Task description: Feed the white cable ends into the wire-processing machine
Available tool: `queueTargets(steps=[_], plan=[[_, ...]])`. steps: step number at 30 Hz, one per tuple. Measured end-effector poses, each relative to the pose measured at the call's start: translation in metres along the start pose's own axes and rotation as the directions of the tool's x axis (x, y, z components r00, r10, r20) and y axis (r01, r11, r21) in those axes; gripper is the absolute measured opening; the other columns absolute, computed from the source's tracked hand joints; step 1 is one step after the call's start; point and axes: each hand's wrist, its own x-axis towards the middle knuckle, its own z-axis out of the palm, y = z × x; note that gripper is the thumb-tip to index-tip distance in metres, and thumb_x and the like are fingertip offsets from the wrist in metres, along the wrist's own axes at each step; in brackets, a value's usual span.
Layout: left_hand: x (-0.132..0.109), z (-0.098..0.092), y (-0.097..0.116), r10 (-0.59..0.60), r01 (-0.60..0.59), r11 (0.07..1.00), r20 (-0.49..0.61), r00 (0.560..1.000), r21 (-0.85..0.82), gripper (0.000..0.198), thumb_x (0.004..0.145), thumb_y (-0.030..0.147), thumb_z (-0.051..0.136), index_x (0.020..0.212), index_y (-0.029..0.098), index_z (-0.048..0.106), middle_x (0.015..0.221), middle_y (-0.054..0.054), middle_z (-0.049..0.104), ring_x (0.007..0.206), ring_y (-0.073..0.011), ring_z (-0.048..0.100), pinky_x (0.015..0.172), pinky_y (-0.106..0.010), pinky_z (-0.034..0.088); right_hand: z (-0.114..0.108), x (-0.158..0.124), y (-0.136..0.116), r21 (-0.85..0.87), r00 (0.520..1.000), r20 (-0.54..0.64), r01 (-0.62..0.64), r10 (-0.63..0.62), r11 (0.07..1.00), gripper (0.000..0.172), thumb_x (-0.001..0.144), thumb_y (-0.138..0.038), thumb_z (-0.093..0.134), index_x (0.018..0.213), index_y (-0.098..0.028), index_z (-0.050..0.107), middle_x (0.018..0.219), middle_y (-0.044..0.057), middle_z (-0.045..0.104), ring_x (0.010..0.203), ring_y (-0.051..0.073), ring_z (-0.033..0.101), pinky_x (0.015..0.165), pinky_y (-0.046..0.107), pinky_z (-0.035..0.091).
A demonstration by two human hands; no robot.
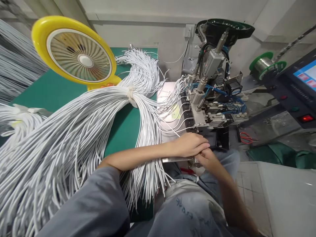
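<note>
My left hand (pixel 190 144) and right hand (pixel 206 159) meet by the wire machine (pixel 199 116); I can't tell if they pinch anything; the tied white wires (pixel 91 113) lie on the green table (pixel 46 93) to my left; each looks light, bendy and slick, best pinched near its tip.

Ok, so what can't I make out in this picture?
All in the head view:
Whether anything lies between the bare left hand and bare right hand: hidden by the hands themselves.
Blue-lit rectangular screen: cut off by the right edge, text too small.
Machine-side tips of the curved white wires: hidden within the silver-and-black metal machine.
</note>
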Motion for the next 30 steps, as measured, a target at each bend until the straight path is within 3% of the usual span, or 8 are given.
queueTargets(steps=[3, 7, 11, 14, 19, 23, 27, 30], plan=[[0.001, 0.004, -0.005, 0.001, 0.002, 0.992, 0.022, 1.000, -0.128, 0.040, 0.096, 0.038, 0.037, 0.118, 0.010, 0.056, 0.106, -0.010, 0.065, 0.092, -0.0160, 0.061, 0.079, -0.025, 0.045, -0.033, -0.005, -0.005, -0.065, 0.994, -0.105, -0.030, 0.023, 0.997, 0.014, 0.073, -0.030, 0.062, 0.066, -0.018, 0.060, 0.060, 0.000, 0.058, 0.054, 0.013, 0.051, 0.051, 0.025, 0.043], [0.003, 0.006, -0.008, 0.011, -0.010, 0.975, 0.003, 1.000, -0.223, 0.037, 0.093, 0.034, 0.046, 0.120, 0.010, 0.054, 0.102, -0.009, 0.063, 0.091, -0.0149, 0.059, 0.079, -0.024, 0.045, -0.047, -0.011, -0.011, 0.096, 0.930, -0.368, 0.043, -0.005, 0.994, 0.019, 0.061, -0.030, 0.074, 0.068, -0.019, 0.060, 0.059, -0.001, 0.057, 0.052, 0.012, 0.051, 0.049, 0.024, 0.043], [0.005, 0.006, -0.011, 0.066, -0.093, 0.949, -0.098, 0.993, -0.301, 0.028, 0.095, 0.026, 0.039, 0.093, 0.012, 0.064, 0.082, -0.005, 0.059, 0.079, -0.0127, 0.055, 0.073, -0.023, 0.043, -0.039, -0.009, -0.014, 0.296, 0.928, -0.370, 0.152, -0.034, 0.943, 0.024, 0.067, -0.038, 0.070, 0.079, -0.019, 0.062, 0.064, 0.001, 0.061, 0.058, 0.014, 0.056, 0.058, 0.029, 0.048], [0.006, 0.008, -0.013, 0.048, -0.113, 0.926, -0.185, 0.982, -0.360, 0.028, 0.093, 0.027, 0.044, 0.083, 0.012, 0.065, 0.075, -0.003, 0.055, 0.072, -0.0114, 0.053, 0.069, -0.023, 0.043, -0.032, -0.005, -0.014, 0.332, 0.921, -0.384, 0.206, -0.068, 0.921, 0.020, 0.075, -0.037, 0.063, 0.079, -0.018, 0.063, 0.066, 0.001, 0.060, 0.059, 0.013, 0.057, 0.060, 0.029, 0.048], [0.006, 0.014, -0.013, 0.062, -0.184, 0.887, -0.286, 0.956, -0.424, 0.021, 0.091, 0.024, 0.049, 0.089, 0.013, 0.067, 0.077, -0.004, 0.058, 0.072, -0.0112, 0.055, 0.068, -0.023, 0.045, -0.023, -0.003, -0.016, 0.170, 0.854, -0.490, 0.289, -0.174, 0.942, 0.013, 0.074, -0.030, 0.065, 0.069, -0.019, 0.061, 0.072, 0.000, 0.060, 0.058, 0.010, 0.052, 0.054, 0.024, 0.043], [0.006, 0.014, -0.013, 0.075, -0.208, 0.890, -0.318, 0.945, -0.407, 0.021, 0.090, 0.022, 0.049, 0.088, 0.012, 0.068, 0.076, -0.005, 0.061, 0.070, -0.0111, 0.056, 0.065, -0.022, 0.045, -0.022, -0.003, -0.017, 0.057, 0.844, -0.495, 0.266, -0.204, 0.962, 0.015, 0.076, -0.030, 0.062, 0.067, -0.018, 0.062, 0.071, 0.001, 0.059, 0.061, 0.012, 0.051, 0.053, 0.024, 0.040], [0.005, 0.010, -0.015, 0.115, -0.172, 0.967, -0.279, 0.953, -0.189, 0.026, 0.091, 0.021, 0.044, 0.087, 0.012, 0.068, 0.072, -0.004, 0.058, 0.066, -0.0109, 0.054, 0.061, -0.022, 0.043, -0.030, -0.004, -0.019, -0.208, 0.830, -0.491, 0.182, -0.264, 0.961, 0.018, 0.077, -0.028, 0.059, 0.065, -0.017, 0.066, 0.058, -0.001, 0.049, 0.052, 0.010, 0.040, 0.049, 0.024, 0.033], [0.004, 0.010, -0.017, 0.152, -0.151, 0.988, -0.215, 0.965, 0.017, 0.029, 0.091, 0.018, 0.039, 0.086, 0.011, 0.067, 0.073, -0.005, 0.055, 0.063, -0.0111, 0.051, 0.058, -0.022, 0.041, -0.039, -0.002, -0.020, -0.335, 0.869, -0.418, 0.123, -0.264, 0.934, 0.023, 0.076, -0.026, 0.059, 0.056, -0.016, 0.063, 0.049, -0.005, 0.037, 0.048, 0.008, 0.032, 0.048, 0.024, 0.030]])
